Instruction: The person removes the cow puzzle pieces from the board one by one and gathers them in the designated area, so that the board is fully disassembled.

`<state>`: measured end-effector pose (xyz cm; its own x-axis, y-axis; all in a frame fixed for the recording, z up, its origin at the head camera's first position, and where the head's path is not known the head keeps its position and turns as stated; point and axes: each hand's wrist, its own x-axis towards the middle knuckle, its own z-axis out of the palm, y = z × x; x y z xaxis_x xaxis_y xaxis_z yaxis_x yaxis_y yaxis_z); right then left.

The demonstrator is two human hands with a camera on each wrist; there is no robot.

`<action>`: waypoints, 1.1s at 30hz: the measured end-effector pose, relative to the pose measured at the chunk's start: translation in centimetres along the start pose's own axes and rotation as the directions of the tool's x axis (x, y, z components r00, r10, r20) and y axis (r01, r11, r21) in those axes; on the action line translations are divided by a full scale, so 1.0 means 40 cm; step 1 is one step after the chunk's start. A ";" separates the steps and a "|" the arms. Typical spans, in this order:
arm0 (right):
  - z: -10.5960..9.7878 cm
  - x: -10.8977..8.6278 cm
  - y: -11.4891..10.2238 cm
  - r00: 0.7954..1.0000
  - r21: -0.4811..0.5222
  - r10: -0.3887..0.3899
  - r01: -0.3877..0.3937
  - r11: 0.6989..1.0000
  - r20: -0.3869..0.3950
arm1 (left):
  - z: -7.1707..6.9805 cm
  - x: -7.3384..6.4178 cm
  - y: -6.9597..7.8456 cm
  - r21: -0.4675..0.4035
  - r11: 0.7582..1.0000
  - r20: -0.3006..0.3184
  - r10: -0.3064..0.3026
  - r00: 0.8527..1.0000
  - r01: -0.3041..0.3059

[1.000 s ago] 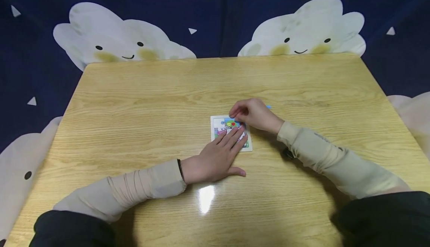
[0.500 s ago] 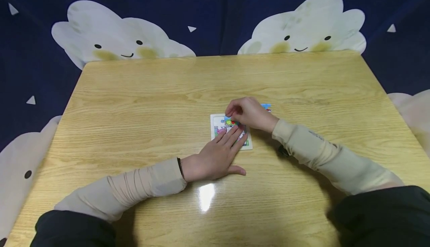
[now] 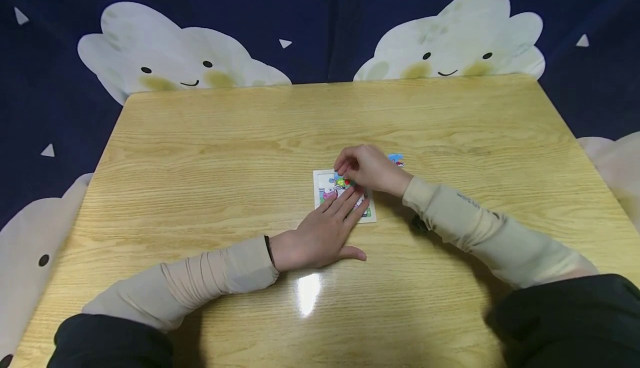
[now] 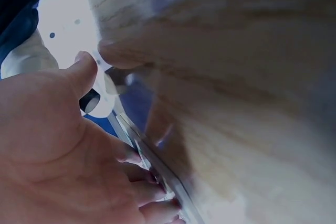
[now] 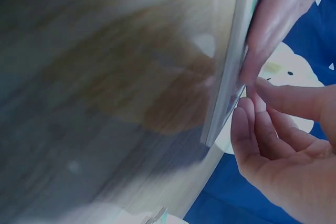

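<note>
A small square jigsaw puzzle in a white frame (image 3: 316, 190) lies on the table, showing a colourful cartoon picture with a white area at its upper left. My left hand (image 3: 322, 237) rests flat over its lower right part, fingers straight and spread, thumb held out to the side. At the puzzle's top edge, my right hand (image 3: 372, 170) has its fingers bent and pinches a puzzle piece (image 3: 340, 180) with blue, yellow and red on it. In the right wrist view the thumb and fingertips meet right at the frame's edge, and the piece is mostly hidden there.
Beyond the right hand lies a loose blue puzzle piece (image 3: 395, 158), partly covered by that hand. The wooden table (image 3: 225, 162) ends at a dark blue curtain (image 3: 320, 23) printed with smiling clouds.
My right hand has shifted slightly left along the puzzle's top edge, uncovering more of the loose blue piece behind it. The left hand stays in place on the puzzle.
</note>
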<state>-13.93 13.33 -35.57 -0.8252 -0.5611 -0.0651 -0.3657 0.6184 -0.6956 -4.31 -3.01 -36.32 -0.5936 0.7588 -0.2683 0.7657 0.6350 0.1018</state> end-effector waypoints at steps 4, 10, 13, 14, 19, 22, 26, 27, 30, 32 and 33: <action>-0.004 0.003 0.001 1.000 -0.023 0.013 -0.013 1.000 -0.016 | -0.001 -0.001 0.000 0.002 1.000 0.004 -0.004 1.000 0.004; -0.001 0.011 -0.004 1.000 -0.037 -0.011 0.011 0.999 0.005 | -0.001 -0.003 -0.001 -0.009 1.000 0.002 -0.003 1.000 0.003; 0.002 0.018 -0.003 1.000 -0.054 -0.024 0.024 0.998 0.009 | 0.000 -0.004 -0.003 -0.011 1.000 -0.008 0.003 1.000 -0.003; 0.001 0.021 -0.002 1.000 -0.053 -0.025 0.025 0.998 0.011 | 0.001 -0.004 -0.003 -0.014 1.000 -0.012 0.005 1.000 -0.006; -0.009 0.029 0.004 0.999 -0.014 -0.030 0.031 0.999 0.037 | 0.001 -0.002 -0.003 -0.026 1.000 -0.021 0.012 1.000 -0.013; -0.019 0.028 0.002 0.999 0.023 -0.026 0.025 0.999 0.048 | 0.000 -0.002 -0.002 -0.035 0.999 -0.024 0.016 1.000 -0.017; -0.029 0.027 0.001 0.998 0.064 -0.033 0.029 0.998 0.056 | 0.001 -0.001 -0.002 -0.036 0.999 -0.022 0.012 1.000 -0.013; -0.030 0.027 0.001 0.998 0.077 -0.035 0.030 0.997 0.060 | 0.001 -0.001 -0.002 -0.034 0.999 -0.021 0.010 1.000 -0.011; -0.029 0.024 0.004 0.997 0.104 -0.039 0.032 0.994 0.066 | 0.003 0.000 -0.003 -0.026 1.000 -0.022 0.008 1.000 -0.009; -0.027 0.021 0.005 0.997 0.115 -0.039 0.032 0.993 0.063 | 0.003 0.001 -0.003 -0.026 1.000 -0.020 0.009 1.000 -0.010; -0.026 0.018 0.006 0.997 0.121 -0.039 0.032 0.992 0.060 | 0.003 0.001 -0.003 -0.026 1.000 -0.019 0.010 1.000 -0.010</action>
<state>-15.07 13.63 -35.02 -0.7828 -0.6170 -0.0806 -0.3368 0.5290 -0.7789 -4.38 -3.08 -36.47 -0.5907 0.7674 -0.2493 0.7650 0.6309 0.1293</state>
